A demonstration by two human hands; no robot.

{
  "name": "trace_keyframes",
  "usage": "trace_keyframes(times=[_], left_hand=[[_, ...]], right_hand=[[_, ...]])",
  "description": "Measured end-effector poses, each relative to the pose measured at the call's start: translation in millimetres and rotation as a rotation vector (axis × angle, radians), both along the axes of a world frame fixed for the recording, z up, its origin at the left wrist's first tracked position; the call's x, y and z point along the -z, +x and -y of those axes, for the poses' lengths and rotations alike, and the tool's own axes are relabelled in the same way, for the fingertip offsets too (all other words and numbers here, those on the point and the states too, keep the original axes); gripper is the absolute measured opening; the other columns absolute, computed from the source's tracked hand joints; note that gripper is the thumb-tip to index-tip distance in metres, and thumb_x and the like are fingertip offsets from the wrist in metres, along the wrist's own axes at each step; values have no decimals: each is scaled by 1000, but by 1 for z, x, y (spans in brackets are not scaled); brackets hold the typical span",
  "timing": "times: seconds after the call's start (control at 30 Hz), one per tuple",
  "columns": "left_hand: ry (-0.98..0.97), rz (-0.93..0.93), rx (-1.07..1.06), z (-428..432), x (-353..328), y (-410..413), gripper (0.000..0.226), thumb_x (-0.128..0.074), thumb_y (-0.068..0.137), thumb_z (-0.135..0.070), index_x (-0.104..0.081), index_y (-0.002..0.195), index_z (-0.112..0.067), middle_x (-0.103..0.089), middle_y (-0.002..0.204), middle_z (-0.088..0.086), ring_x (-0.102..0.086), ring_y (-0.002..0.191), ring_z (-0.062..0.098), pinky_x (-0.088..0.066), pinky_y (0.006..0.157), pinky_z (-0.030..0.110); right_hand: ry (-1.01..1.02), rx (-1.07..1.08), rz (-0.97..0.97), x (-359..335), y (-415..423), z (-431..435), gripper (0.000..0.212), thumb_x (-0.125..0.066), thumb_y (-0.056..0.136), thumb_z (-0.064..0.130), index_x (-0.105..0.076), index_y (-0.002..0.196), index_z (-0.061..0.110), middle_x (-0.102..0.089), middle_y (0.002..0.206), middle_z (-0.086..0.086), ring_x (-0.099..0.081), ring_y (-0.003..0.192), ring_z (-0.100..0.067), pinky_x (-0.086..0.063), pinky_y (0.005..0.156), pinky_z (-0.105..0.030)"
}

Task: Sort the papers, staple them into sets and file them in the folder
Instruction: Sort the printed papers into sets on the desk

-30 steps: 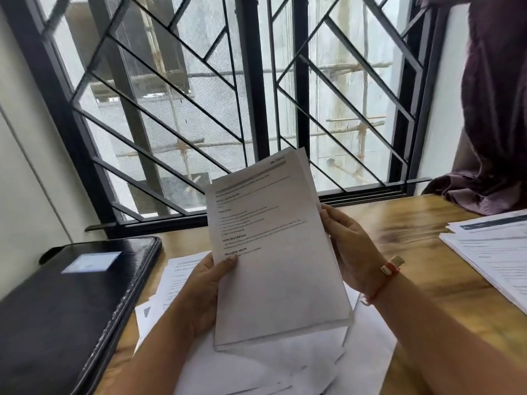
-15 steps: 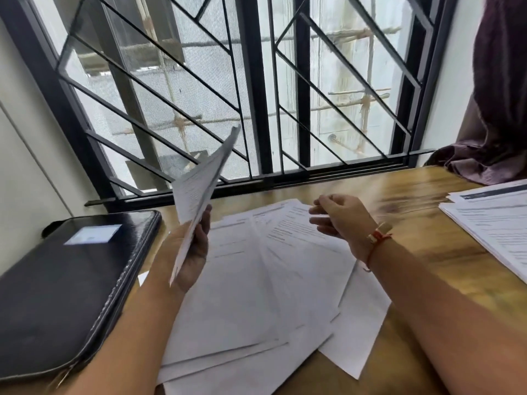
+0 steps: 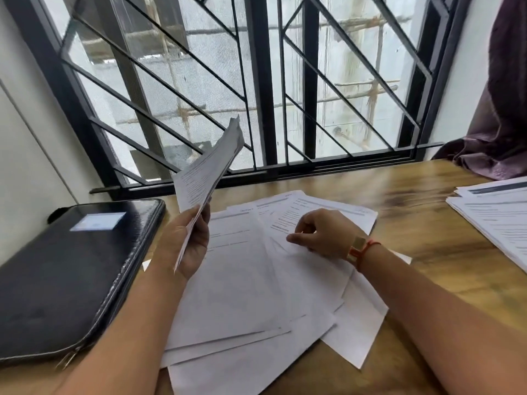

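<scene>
Several sheets (image 3: 206,172) edge-on in left hand (image 3: 185,243)

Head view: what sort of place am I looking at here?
Probably a desk in a home or small office: a wooden table against a barred window, with loose papers spread out and a black folder beside them.
</scene>
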State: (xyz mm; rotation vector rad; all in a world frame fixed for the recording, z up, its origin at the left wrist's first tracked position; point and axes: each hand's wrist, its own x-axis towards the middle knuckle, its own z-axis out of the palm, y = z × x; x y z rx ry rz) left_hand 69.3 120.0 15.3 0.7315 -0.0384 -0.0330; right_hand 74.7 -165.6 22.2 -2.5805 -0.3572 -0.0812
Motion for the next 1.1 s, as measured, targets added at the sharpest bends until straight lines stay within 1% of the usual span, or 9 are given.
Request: trace_keyframes(times=[0.07, 0.1, 0.13, 0.3, 0.43, 0.57, 0.8, 0.93, 1.1], left_hand=[[-59, -74, -40, 1, -1, -1, 64, -87, 63, -3, -59, 120, -3, -73, 100, 3, -72, 74, 6, -53, 54, 12], [-12, -114, -76, 5, -3, -1, 46, -75, 77, -4, -59, 120, -3, -73, 96, 2, -71, 71, 5, -52, 53, 12], [-13, -131, -105, 9, -3, -2, 41, -66, 82, -6, -58, 122, -3, -71, 96, 2, -70, 68, 5, -51, 50, 11], [45, -188, -133, 15, -7, -4, 40, -60, 94, -7, -56, 133, 2, -69, 97, 7, -68, 64, 7, -51, 45, 12], [85, -192, -147, 20, -11, -6, 24, -58, 96, -8, -60, 119, 1, -71, 84, 6, -67, 60, 7, -48, 41, 12], [125, -179, -148, 25, -17, -11, 10, -55, 98, -7, -61, 103, -1, -71, 71, 5, -68, 57, 8, -47, 40, 12], [149, -161, -178, 26, -15, -10, 29, -58, 97, -7, -54, 125, -2, -71, 79, 6, -69, 59, 9, -49, 41, 14], [161, -138, -165, 27, -19, -13, 12, -53, 99, -5, -62, 106, -4, -72, 73, 2, -68, 57, 7, -47, 41, 12], [133, -141, -189, 26, -23, -14, 10, -52, 99, -5, -62, 98, -5, -71, 69, 2, -68, 56, 6, -45, 40, 11]], right_hand=[[-47, 9, 35, 2, -4, -8, 41, -66, 80, 65, -71, 84, 24, -68, 78, 10, -63, 76, -9, -54, 71, -29], [-65, 12, 45, 4, -6, -14, 48, -63, 78, 72, -70, 83, 25, -67, 79, 10, -62, 77, -10, -54, 72, -30], [-84, 17, 48, 6, -9, -20, 55, -58, 74, 79, -69, 83, 26, -67, 80, 11, -62, 78, -11, -55, 72, -32], [-209, 21, 25, 8, -27, -43, 84, -43, 58, 98, -66, 89, 24, -62, 90, 4, -59, 83, -17, -55, 73, -37], [-287, 30, 2, 11, -33, -50, 90, -50, 52, 98, -61, 100, 23, -54, 105, -1, -51, 97, -23, -50, 85, -41], [-254, 8, -32, 12, -32, -52, 71, -60, 62, 88, -63, 98, 27, -54, 109, 0, -49, 102, -23, -45, 90, -42], [-26, -43, -58, 15, -29, -52, 30, -73, 78, 57, -62, 81, 29, -65, 91, 7, -58, 91, -17, -51, 84, -39], [55, -31, -26, 14, -30, -49, 21, -74, 82, 42, -61, 78, 26, -64, 87, 5, -59, 82, -16, -50, 70, -31], [81, 35, -18, 9, -19, -37, 14, -69, 88, 37, -66, 82, 25, -67, 91, 3, -62, 89, -19, -52, 77, -33]])
